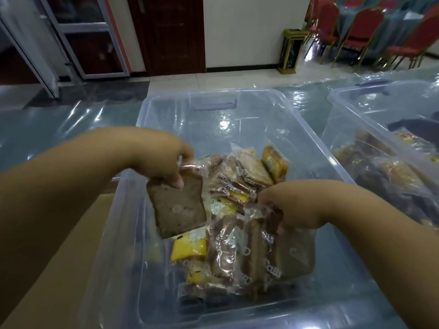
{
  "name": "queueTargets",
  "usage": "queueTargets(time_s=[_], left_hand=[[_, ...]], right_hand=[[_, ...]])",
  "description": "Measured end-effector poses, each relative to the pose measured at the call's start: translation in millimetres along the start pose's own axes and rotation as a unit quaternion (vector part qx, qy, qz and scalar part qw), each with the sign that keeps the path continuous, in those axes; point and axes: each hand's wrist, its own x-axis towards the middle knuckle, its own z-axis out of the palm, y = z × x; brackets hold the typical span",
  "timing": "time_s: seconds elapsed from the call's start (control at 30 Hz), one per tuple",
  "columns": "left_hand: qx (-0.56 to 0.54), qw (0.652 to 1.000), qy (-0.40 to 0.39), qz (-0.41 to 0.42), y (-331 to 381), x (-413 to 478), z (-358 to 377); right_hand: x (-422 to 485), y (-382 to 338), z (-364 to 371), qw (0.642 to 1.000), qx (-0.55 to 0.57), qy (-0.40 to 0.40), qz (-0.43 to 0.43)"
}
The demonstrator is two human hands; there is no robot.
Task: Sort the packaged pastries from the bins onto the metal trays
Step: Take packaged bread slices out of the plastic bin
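Here, nearest the viewer, the near wall of a clear plastic bin [123, 233] crosses the bottom of the view, with a brown cardboard surface [59, 269] showing to its left. Inside the bin lies a loose heap of wrapped pastries [228, 236], brown bread slices mixed with yellow packs, gathered toward the near and middle part of the floor. The right hand [288, 210] reaches down into the heap, its fingers closed around the top of a wrapped brown slice [294, 255] that rests among the others. The left hand [161, 160] is raised above the heap, thumb and fingers pinching the upper edge of a dark bread slice [178, 207] in clear wrap, which hangs free over the bin. A second bin [356, 110] with more wrapped pastries stands just beside, at right. Beyond lie a shiny plastic sheet [71, 122], a dark door [175, 32] and red chairs [365, 27].
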Motion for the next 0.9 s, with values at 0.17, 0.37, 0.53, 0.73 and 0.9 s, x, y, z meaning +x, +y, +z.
queueTargets(time_s=[0.17,0.37,0.53,0.73,0.9], left_hand=[[-0.033,0.999,-0.007,0.029,18,6,5],[-0.033,0.993,-0.077,0.086,58,39,58],[-0.042,0.991,-0.102,0.08,69,50,78],[-0.087,0.989,-0.099,0.058,66,48,75],[-0.143,0.981,-0.126,0.038,55,29,63]], right_hand=[[-4,6,-5,0.998,0.035,0.044,0.017],[-7,8,-9,0.999,0.04,-0.009,-0.014],[-3,8,-8,0.999,0.015,-0.028,-0.011],[0,6,-6,0.999,0.005,-0.034,-0.007],[-3,7,-8,1.0,0.019,-0.019,-0.01]])
